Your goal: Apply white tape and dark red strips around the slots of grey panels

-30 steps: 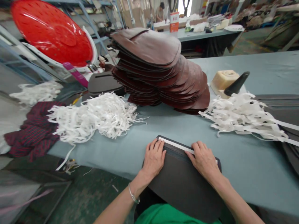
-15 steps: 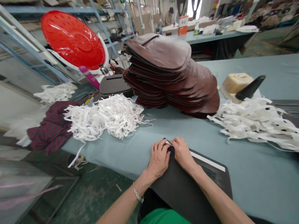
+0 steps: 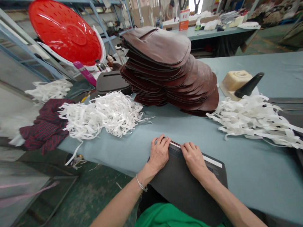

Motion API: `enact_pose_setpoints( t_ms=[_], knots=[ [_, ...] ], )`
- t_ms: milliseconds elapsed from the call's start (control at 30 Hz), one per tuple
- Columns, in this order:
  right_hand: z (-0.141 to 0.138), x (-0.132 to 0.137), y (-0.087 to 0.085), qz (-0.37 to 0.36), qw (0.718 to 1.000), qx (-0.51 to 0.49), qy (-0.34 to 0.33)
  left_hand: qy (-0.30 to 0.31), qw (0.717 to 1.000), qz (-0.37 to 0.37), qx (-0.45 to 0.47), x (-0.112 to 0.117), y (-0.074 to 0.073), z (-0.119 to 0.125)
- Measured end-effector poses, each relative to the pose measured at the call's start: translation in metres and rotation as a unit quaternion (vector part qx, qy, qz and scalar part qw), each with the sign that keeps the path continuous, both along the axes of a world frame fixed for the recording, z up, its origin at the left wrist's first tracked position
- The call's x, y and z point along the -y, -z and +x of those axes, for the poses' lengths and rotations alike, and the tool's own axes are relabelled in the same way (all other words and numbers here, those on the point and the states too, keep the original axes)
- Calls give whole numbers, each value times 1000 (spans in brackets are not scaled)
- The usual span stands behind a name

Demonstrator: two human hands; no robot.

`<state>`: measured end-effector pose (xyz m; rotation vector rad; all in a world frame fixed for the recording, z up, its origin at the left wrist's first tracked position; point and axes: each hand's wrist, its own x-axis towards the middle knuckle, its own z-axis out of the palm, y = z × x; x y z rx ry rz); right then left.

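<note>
A dark leather panel [image 3: 180, 183] lies on the table edge against my body, its dark side up. Along its far edge runs a narrow white strip [image 3: 213, 161], partly covered by my fingers. My left hand [image 3: 159, 153] is closed on the panel's far left corner, fingertips at the strip's end. Further right along the same edge, my right hand [image 3: 194, 160] has its fingers bent together over the strip and panel edge. Between the hands, a stretch of strip and a thin brown rim show. What lies under the fingertips is hidden.
Brown leather panels [image 3: 165, 69] are stacked beyond my hands. Loose white strips [image 3: 118, 115] lie left, and wider strips [image 3: 253, 121] right, near a cream block [image 3: 236, 82] with a black handle. A red basin [image 3: 68, 33] leans at the left. Far back, a person [image 3: 169, 12] works.
My right hand has slid right along the panel's edge, away from my left hand. The strip between them now lies flat along the edge. The whole view has shifted slightly.
</note>
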<state>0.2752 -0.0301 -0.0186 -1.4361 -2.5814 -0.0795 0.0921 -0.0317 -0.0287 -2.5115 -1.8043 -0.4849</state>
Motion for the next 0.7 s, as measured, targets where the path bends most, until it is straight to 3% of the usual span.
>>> enact_pose_setpoints(
  t_ms=[267,400,533,700],
  knots=[
    [111,50,5,10,1000,25,4,-2,1000,3,-10,1,-1,1],
    [137,58,2,-4,1000,13,16,-1,1000,4,-10,1,-1,1],
    [120,38,-4,-23,998,-25,56,8,1000,9,-8,1,-2,1],
    [55,10,3,-27,995,-85,43,85,996,-3,0,8,-5,12]
  ],
)
